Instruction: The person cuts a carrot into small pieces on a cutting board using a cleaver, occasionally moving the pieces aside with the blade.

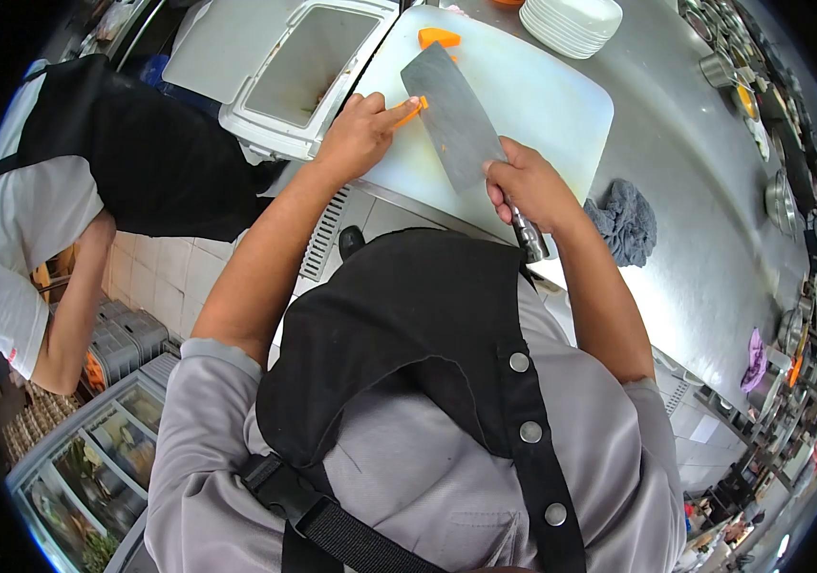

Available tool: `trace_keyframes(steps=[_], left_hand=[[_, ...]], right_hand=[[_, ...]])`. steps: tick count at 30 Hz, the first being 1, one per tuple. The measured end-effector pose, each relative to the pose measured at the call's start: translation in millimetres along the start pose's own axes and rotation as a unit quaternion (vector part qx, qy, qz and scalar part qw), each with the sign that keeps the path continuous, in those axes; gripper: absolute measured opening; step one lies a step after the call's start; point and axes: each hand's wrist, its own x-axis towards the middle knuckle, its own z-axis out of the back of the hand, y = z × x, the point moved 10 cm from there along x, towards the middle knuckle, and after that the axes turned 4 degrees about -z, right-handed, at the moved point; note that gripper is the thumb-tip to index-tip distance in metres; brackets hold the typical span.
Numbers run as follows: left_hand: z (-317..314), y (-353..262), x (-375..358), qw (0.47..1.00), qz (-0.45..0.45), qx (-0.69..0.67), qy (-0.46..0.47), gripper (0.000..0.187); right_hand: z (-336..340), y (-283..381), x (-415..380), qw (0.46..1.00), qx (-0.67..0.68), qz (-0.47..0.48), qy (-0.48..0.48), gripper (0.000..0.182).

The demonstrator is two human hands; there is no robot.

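Observation:
My right hand (530,186) grips a wide cleaver (461,115) at its handle and the base of the blade. The blade lies slantwise over the white cutting board (561,110). At the board's left edge my left hand (368,129) has its fingers closed on a small orange piece (412,113), close beside the blade. Another orange piece (439,37) rests on the board beyond the blade's tip.
An open white bin (308,67) stands left of the board. White plates (571,24) are stacked behind it. A grey cloth (626,224) lies on the steel counter (695,239) at right. Another person in a black apron (131,143) stands at left.

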Motion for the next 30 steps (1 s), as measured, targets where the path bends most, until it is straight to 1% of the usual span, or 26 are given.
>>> trace_keyframes(steps=[2,7,9,16,18,19,21,22,24,25,26,27,28,29,30], left_hand=[[-2.4,1.7,-1.4,1.0,0.008,-0.011,0.017,0.065],[-0.7,0.0,0.1,1.0,0.005,-0.003,0.02,0.066],[-3.3,0.4,0.5,1.0,0.006,0.002,0.027,0.066],[-6.4,1.2,2.7,0.999,0.002,0.007,0.046,0.068],[-6.8,2.0,2.7,0.998,0.005,0.01,0.055,0.068],[-5.7,0.7,2.5,0.998,0.001,0.014,0.054,0.07],[-3.4,-0.7,4.0,0.999,-0.006,0.017,0.05,0.071],[-4.5,1.2,4.2,0.998,0.003,0.016,0.061,0.07],[-4.6,0.3,4.0,0.997,0.012,0.015,0.071,0.069],[1.3,2.8,4.1,0.998,0.037,-0.036,0.045,0.064],[6.7,7.1,4.0,0.994,0.061,-0.086,0.02,0.059],[4.8,8.1,2.8,0.994,0.061,-0.085,0.02,0.059],[4.8,12.2,0.8,0.992,0.078,-0.1,-0.001,0.052],[5.4,16.6,-0.2,0.989,0.094,-0.115,-0.023,0.045],[5.3,16.8,0.5,0.989,0.092,-0.115,-0.023,0.045]], right_hand=[[5.1,-0.7,-4.5,1.0,0.005,-0.001,-0.005,0.019],[18.0,-15.0,-25.3,0.999,0.029,-0.018,-0.011,0.02],[17.5,-25.8,-24.8,0.996,0.08,-0.031,0.006,0.021],[12.9,-37.9,11.9,0.987,0.154,-0.029,0.04,0.021],[7.5,-38.8,26.1,0.973,0.22,-0.013,0.072,0.021],[7.7,-39.6,26.8,0.973,0.221,-0.012,0.072,0.021],[2.4,-38.5,25.2,0.94,0.32,-0.021,0.118,0.019],[4.4,-42.8,23.6,0.94,0.32,-0.019,0.117,0.019],[13.1,-53.6,14.9,0.886,0.452,-0.007,0.1,0.019],[13.5,-52.5,6.9,0.887,0.451,-0.005,0.101,0.019],[19.2,-49.3,-2.3,0.906,0.417,0.01,0.07,0.021],[24.1,-46.6,-10.3,0.922,0.384,0.023,0.038,0.023],[23.1,-43.8,-15.9,0.922,0.385,0.024,0.037,0.023],[20.8,-42.7,-20.2,0.945,0.324,0.011,0.036,0.023],[19.0,-42.7,-23.0,0.965,0.261,-0.002,0.035,0.023]])
